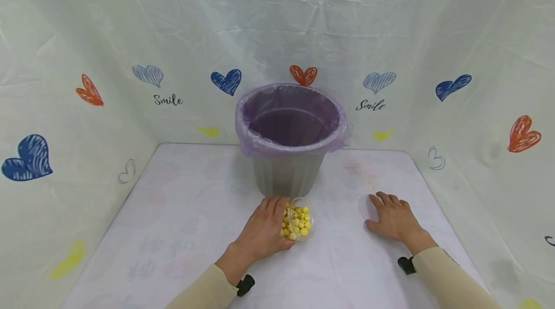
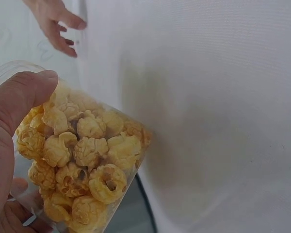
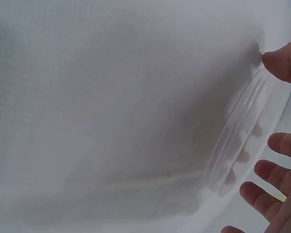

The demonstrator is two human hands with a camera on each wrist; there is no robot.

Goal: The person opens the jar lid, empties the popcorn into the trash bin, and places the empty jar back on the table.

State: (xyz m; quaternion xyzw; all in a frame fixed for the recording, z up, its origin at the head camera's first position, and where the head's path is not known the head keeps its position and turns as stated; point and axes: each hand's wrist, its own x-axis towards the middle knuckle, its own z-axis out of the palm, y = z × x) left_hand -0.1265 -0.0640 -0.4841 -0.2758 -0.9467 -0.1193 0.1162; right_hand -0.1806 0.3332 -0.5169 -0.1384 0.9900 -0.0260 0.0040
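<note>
My left hand (image 1: 266, 227) grips a clear plastic jar (image 1: 313, 220) filled with yellow popcorn (image 1: 302, 222), its round open mouth tilted toward the right. In the left wrist view, the thumb lies along the jar's side and the popcorn (image 2: 82, 155) shows through the clear wall. Over at the right, my right hand (image 1: 392, 217) is spread beside a round clear lid (image 1: 365, 208) lying on the table. The right wrist view shows the thumb close to one edge of the lid (image 3: 235, 141), with the other fingers loosely extended and apart.
A grey bin (image 1: 286, 174) lined with a purple plastic bag (image 1: 292, 149) stands at the back middle of the table, just behind the jar. The white table (image 1: 182, 212) is enclosed by a white curtain (image 1: 186, 34) printed with hearts.
</note>
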